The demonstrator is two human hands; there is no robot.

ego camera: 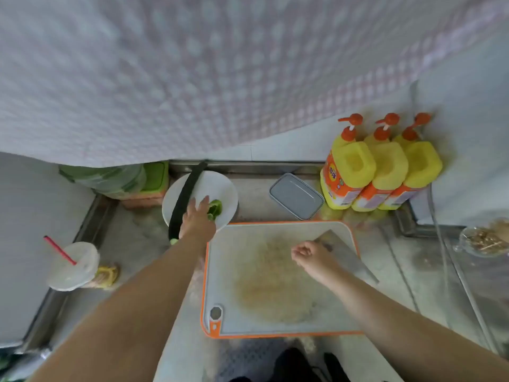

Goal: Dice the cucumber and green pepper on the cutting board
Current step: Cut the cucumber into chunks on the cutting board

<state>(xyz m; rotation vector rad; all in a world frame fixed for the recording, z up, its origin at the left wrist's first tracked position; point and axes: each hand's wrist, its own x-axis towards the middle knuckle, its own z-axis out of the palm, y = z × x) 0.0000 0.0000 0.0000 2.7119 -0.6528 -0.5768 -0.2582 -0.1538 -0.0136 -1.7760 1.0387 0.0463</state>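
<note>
A long dark cucumber lies slantwise across a white plate, its cut end sticking out past the near rim. A green pepper sits on the same plate to the right of it. My left hand reaches over the plate with fingers extended, touching the pepper. The orange-rimmed white cutting board lies bare in front of me, stained tan in its middle. My right hand grips the handle of a cleaver whose wide blade rests flat on the board's right side.
Three yellow pump bottles stand at the back right, a grey lidded box beside them. A plastic cup with a red straw is at the left. Green containers stand behind the plate. A glass dish sits far right.
</note>
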